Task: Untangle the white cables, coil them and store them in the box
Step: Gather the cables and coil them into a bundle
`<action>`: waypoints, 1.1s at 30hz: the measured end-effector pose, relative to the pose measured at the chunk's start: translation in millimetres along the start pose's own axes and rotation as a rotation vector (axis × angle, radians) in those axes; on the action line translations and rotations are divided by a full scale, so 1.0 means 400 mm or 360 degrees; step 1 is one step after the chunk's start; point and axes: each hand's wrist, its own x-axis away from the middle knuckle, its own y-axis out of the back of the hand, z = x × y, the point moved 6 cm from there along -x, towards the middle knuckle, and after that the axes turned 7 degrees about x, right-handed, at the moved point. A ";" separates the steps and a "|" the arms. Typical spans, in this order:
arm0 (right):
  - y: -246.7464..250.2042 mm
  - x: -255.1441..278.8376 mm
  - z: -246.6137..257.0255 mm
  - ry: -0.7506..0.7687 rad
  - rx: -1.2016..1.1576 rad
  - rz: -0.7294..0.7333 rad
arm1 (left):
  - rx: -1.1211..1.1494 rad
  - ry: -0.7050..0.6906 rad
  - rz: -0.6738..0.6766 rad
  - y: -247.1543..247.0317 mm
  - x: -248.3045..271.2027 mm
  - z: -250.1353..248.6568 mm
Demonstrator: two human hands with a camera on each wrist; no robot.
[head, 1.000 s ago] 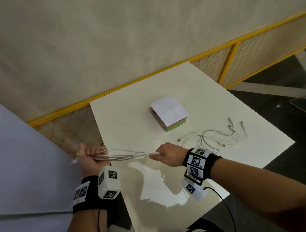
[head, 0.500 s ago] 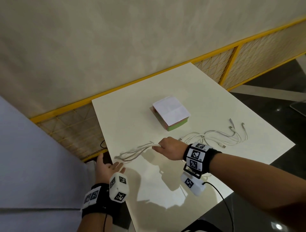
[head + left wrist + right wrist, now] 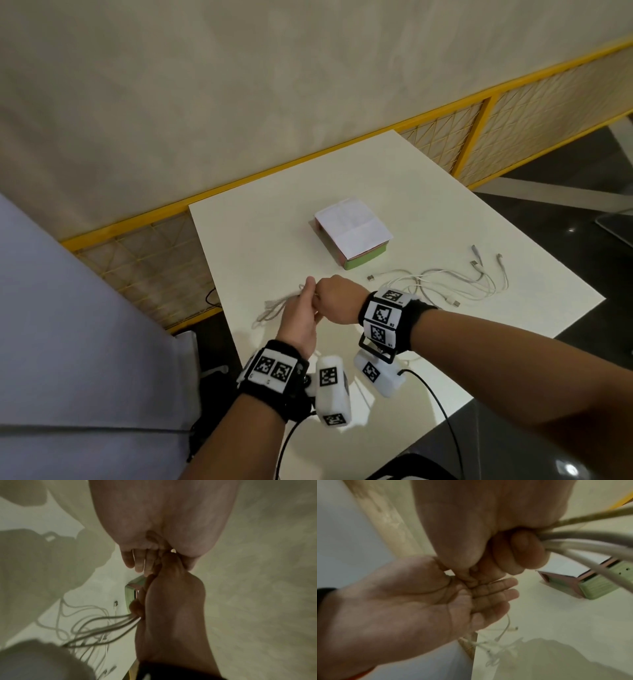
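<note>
My right hand (image 3: 337,301) grips a bundle of white cable (image 3: 274,308) in a fist over the near left part of the table; in the right wrist view the strands (image 3: 590,545) run out past the curled fingers. My left hand (image 3: 301,313) is pressed against the right fist, palm open (image 3: 419,601), its straight fingers touching the right fingers; it holds nothing. Several more white cables (image 3: 445,284) lie tangled on the table to the right. The box (image 3: 352,236), green and pink with a white paper top, sits behind the hands, also visible in the wrist views (image 3: 594,586) (image 3: 132,595).
The white table (image 3: 445,192) ends close to the left of my hands, beside a grey panel (image 3: 68,325). A yellow mesh railing (image 3: 472,137) runs behind the table along the wall. Black wires hang from the wrist cameras (image 3: 428,387).
My left hand let go of the stretched bundle, dropped below the table's left edge, then came up against the right fist. The right hand kept its grip and the bundle went slack.
</note>
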 end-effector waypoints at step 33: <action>-0.004 0.084 -0.193 -0.0035 -0.0176 -0.0068 | 0.0928 0.0041 0.0069 0.083 -0.080 -0.013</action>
